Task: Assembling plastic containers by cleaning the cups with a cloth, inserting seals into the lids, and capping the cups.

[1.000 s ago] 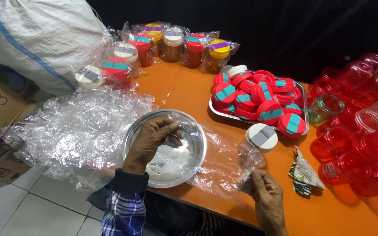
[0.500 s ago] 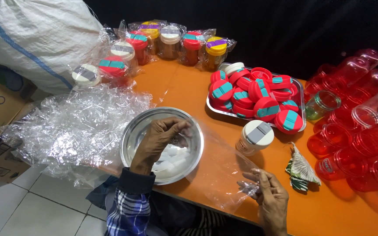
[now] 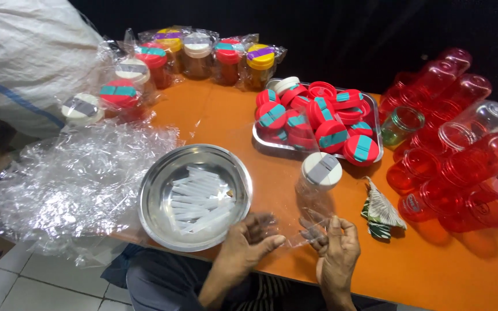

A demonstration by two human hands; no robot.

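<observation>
1. both hands sit at the near edge of the orange bench (image 3: 214, 118). the left hand (image 3: 248, 245) and right hand (image 3: 336, 250) are pulling a clear plastic sleeve (image 3: 295, 227) between them, fingers pinching its near end on either side so the mouth stays spread.

2. that sleeve runs up and away from the hands around a small jar with a white lid (image 3: 320, 171), which stands upright just beyond the fingers, near the middle of the bench. so the jar looks like it's inside the wrap, though the film is so see-through i can't tell how far it's covering.

3. the steel bowl (image 3: 194, 196) is right by the left hand at the near edge, holding a heap of thin clear strips, parked within easy reach.

4. a loose pile of crumpled clear film (image 3: 70, 190) hangs over the near left corner.

5. the metal tray of red lids (image 3: 318, 118) sits past the jar, toward the far side.

6. already bagged jars (image 3: 197, 55) line the far edge and far left corner, out of the working space.

7. empty red jars (image 3: 462, 155) lie stacked on their sides along the right edge, with one green-tinted glass jar (image 3: 402, 124) beside them.

8. a folded patterned paper (image 3: 381, 213) lies just right of the right hand.
</observation>
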